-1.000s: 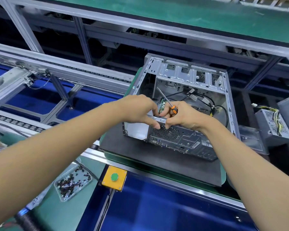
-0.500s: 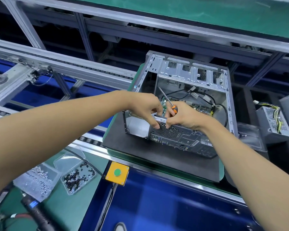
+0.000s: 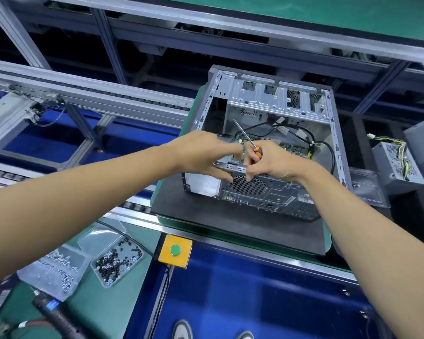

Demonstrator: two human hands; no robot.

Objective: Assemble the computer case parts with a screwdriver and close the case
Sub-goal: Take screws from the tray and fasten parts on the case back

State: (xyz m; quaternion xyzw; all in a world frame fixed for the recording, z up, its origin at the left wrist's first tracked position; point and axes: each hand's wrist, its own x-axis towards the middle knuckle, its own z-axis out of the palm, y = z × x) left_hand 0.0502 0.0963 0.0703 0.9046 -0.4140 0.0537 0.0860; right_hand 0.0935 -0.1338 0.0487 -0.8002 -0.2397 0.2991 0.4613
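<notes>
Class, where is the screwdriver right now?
In the head view, the screwdriver is in the right hand, above the open computer case's rear edge, shaft pointing inside.

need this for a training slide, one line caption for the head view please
Both hands, left and right, seat a small grey metal bracket on the open grey steel computer case, an orange-handled screwdriver tucked in the right.

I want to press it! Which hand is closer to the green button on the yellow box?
Left. The left hand is above the green button, up at the computer case. The right hand is there too, farther to the right.
</notes>
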